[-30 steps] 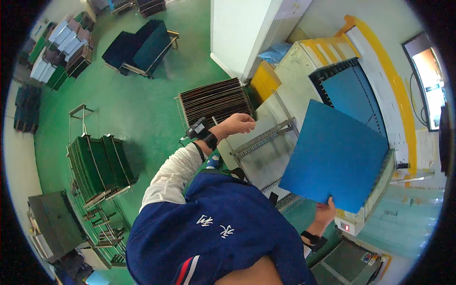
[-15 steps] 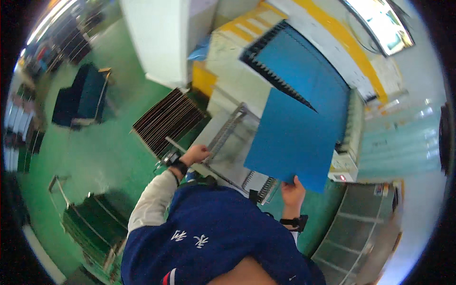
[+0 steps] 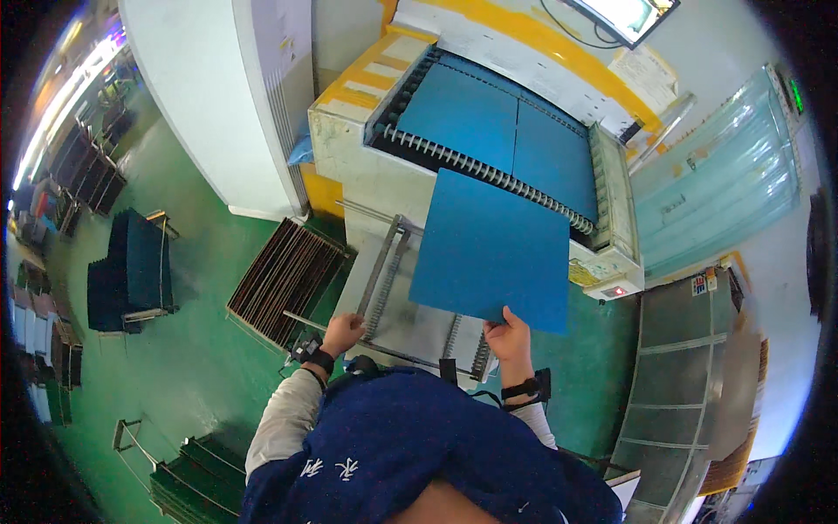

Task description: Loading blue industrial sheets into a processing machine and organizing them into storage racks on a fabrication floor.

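Note:
A flat blue panel [image 3: 489,249] is pinched at its near edge by my right hand [image 3: 509,339], the thumb lying on top. Its far edge reaches the toothed roller row [image 3: 489,175] of a machine where more blue panels [image 3: 463,109] lie, split by a thin dark seam. Below the held panel stands a metal slotted rack [image 3: 381,279] with coil-like sides, partly covered by it. My left hand [image 3: 345,334] is closed beside the rack's near left corner; what its fingers hold, if anything, is hidden.
A rack of upright brown-edged boards [image 3: 288,279] stands on the green floor to the left, with dark blue panels [image 3: 144,271] in another rack beyond. A white pillar [image 3: 218,105] rises far left. At right are a grey framed rack [image 3: 672,384] and a clear plastic curtain [image 3: 716,183].
My view has swung, and the scene appears shifted. The held panel sits further left in view, uncovering more of the rollers and the panels on the machine. Both hands keep their closed grips.

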### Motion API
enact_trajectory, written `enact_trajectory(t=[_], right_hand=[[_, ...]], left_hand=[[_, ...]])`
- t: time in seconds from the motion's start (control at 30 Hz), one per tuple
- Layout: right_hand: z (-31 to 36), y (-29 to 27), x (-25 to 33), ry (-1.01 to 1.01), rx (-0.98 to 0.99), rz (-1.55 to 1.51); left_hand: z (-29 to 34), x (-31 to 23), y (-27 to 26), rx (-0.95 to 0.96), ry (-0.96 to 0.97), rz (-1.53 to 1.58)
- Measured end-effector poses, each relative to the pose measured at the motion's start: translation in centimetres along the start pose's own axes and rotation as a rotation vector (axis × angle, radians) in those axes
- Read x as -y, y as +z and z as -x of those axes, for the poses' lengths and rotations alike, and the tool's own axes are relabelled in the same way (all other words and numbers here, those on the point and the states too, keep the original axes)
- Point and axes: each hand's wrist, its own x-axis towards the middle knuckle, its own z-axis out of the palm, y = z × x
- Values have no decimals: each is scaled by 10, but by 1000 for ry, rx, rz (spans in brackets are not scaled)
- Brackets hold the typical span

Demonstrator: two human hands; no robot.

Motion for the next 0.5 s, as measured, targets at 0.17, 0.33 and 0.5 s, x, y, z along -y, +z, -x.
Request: enact_trajectory(t=[0.17,0.33,0.5], right_hand=[[-6,9,-4,84,-2,143],[-12,15,-7,165,14,191],[-16,20,-7,168,14,177]], left_hand=[[-1,-1,1,27,-82,40],[-3,-6,1,-2,-78,54],[-1,-15,-5,25,-98,17]])
